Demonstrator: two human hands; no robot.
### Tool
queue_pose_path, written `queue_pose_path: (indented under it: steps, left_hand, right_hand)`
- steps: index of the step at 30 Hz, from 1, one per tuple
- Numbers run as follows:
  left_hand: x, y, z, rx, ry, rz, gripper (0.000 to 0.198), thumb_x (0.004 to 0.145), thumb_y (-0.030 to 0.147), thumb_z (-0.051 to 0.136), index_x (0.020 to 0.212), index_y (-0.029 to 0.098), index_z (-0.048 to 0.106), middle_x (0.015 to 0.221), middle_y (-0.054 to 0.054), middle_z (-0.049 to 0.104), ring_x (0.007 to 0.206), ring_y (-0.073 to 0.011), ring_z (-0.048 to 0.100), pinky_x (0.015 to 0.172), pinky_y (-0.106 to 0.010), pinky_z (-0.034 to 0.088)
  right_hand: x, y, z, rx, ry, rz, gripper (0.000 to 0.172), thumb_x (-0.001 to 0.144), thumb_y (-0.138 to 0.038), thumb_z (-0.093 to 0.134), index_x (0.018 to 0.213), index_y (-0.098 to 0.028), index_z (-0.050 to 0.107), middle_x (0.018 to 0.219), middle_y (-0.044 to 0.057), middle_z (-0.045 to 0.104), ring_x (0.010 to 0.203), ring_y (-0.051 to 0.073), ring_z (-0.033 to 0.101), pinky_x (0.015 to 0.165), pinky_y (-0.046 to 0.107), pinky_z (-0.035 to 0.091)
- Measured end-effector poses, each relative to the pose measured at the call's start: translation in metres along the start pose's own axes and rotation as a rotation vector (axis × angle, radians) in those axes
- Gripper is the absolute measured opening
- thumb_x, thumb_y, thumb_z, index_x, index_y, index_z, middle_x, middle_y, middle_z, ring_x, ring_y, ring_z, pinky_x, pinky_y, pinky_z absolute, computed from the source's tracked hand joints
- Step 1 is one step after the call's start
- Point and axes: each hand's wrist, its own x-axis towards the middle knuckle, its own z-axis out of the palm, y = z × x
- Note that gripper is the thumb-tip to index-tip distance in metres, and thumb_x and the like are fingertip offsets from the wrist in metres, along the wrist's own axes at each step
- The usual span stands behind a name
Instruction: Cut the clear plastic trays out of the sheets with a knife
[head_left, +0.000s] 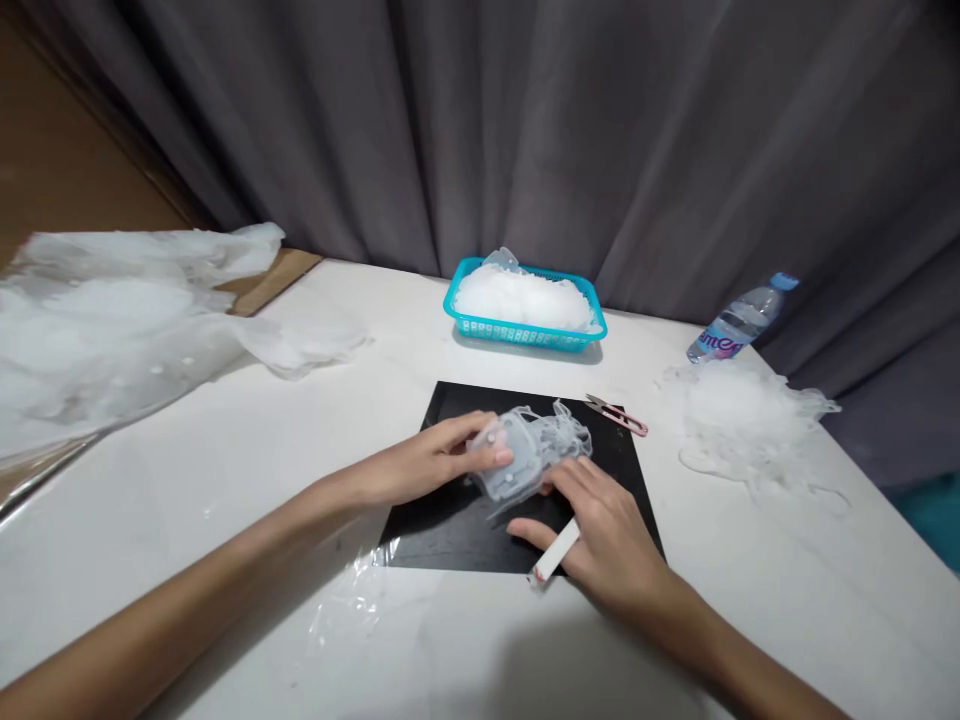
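My left hand is closed on a stack of translucent, square-cornered plastic pieces, its thumb pressed on the top one. Stringy clear plastic trimmings stick out from the stack's right side. Against those strands rest the curled fingers of my right hand, while its thumb stands apart. A white stick-shaped tool with a reddish mark at its end is held in the right palm; its other end is hidden. Beneath both hands lies a black mat. Pink-handled thread snips lie on its far right corner.
A turquoise basket heaped with whitish translucent pieces stands at the back. To the right are a loose pile of clear trimmings and a water bottle. Large plastic bags of white material cover the left side. A grey curtain hangs behind.
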Motion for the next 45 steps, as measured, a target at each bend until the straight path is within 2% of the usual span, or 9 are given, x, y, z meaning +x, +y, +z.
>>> queue_pose_path:
  steps: [3,8,14,21,26,29,32,38,45]
  left_hand:
    - [-0.004,-0.005,0.013,-0.264,0.135,0.061,0.03,0.095,0.045,0.073,0.11,0.02,0.067,0.106,-0.002,0.071,0.098,-0.0203,0.065,0.083,-0.028,0.05]
    - [-0.008,-0.008,0.03,-0.369,0.251,0.076,0.027,0.086,0.037,0.086,0.097,0.019,0.07,0.093,0.001,0.07,0.086,-0.0149,0.064,0.077,-0.023,0.05]
    - [-0.009,-0.002,0.037,-0.495,0.202,-0.017,0.037,0.079,0.036,0.091,0.105,0.017,0.073,0.101,-0.003,0.076,0.09,-0.0166,0.068,0.082,-0.024,0.053]
    - [-0.009,-0.004,0.053,-0.456,0.34,0.001,0.038,0.07,0.034,0.097,0.084,0.017,0.066,0.077,0.004,0.065,0.071,-0.0109,0.058,0.064,-0.019,0.045]
    - [-0.013,0.003,0.054,-0.551,0.195,0.025,0.037,0.078,0.033,0.091,0.106,0.017,0.072,0.094,-0.002,0.072,0.083,-0.0152,0.063,0.075,-0.022,0.05]
    - [-0.011,0.0,0.05,-0.693,0.098,0.048,0.034,0.077,0.029,0.091,0.101,0.017,0.07,0.088,-0.001,0.067,0.078,-0.0138,0.06,0.073,-0.022,0.049]
    - [-0.006,-0.01,0.049,-0.829,0.073,0.059,0.036,0.078,0.036,0.089,0.1,0.017,0.067,0.084,-0.001,0.064,0.076,-0.0141,0.058,0.07,-0.023,0.05]
    - [-0.001,-0.021,0.052,-0.624,0.178,0.011,0.078,0.067,0.025,0.097,0.131,0.025,0.053,0.111,-0.002,0.069,0.1,-0.0185,0.068,0.086,-0.027,0.053]
    - [-0.001,-0.021,0.054,-0.311,0.245,0.139,0.064,0.078,0.028,0.091,0.123,0.027,0.046,0.116,-0.002,0.065,0.107,-0.0198,0.068,0.095,-0.032,0.055]
  right_hand:
    - [0.004,-0.006,-0.002,0.28,0.006,0.132,0.023,0.101,-0.044,0.068,0.099,-0.022,0.071,0.087,0.002,0.066,0.078,0.019,0.06,0.074,0.032,0.047]
    - [0.007,-0.009,-0.008,0.557,0.035,0.248,0.017,0.099,-0.04,0.069,0.096,-0.024,0.075,0.079,-0.002,0.054,0.07,0.014,0.054,0.067,0.028,0.044]
    - [0.008,-0.002,-0.013,0.465,0.049,0.181,0.011,0.1,-0.027,0.067,0.093,-0.023,0.074,0.079,-0.002,0.058,0.073,0.014,0.056,0.07,0.027,0.043]
    - [0.008,-0.007,-0.019,0.327,0.101,0.077,0.014,0.094,-0.017,0.065,0.081,-0.021,0.065,0.074,-0.002,0.057,0.07,0.013,0.055,0.066,0.025,0.041]
    - [0.011,0.005,-0.018,0.228,0.122,0.194,0.012,0.085,-0.013,0.064,0.078,-0.022,0.06,0.073,-0.003,0.059,0.07,0.015,0.056,0.065,0.026,0.041]
    - [0.016,0.021,-0.015,0.124,0.133,0.28,0.013,0.081,-0.012,0.065,0.077,-0.022,0.058,0.073,-0.002,0.06,0.07,0.017,0.056,0.066,0.028,0.039]
    - [0.019,0.026,-0.018,0.183,0.057,0.213,0.011,0.086,-0.014,0.062,0.079,-0.022,0.059,0.077,-0.001,0.062,0.078,0.018,0.058,0.072,0.03,0.042]
    - [0.022,0.007,-0.032,0.705,-0.141,0.211,0.014,0.1,-0.037,0.061,0.1,-0.022,0.061,0.094,0.002,0.066,0.074,0.014,0.055,0.069,0.028,0.046]
    - [0.022,0.003,-0.031,0.829,-0.254,0.33,0.032,0.095,-0.051,0.069,0.094,-0.022,0.058,0.078,-0.002,0.058,0.071,0.014,0.053,0.067,0.027,0.043]
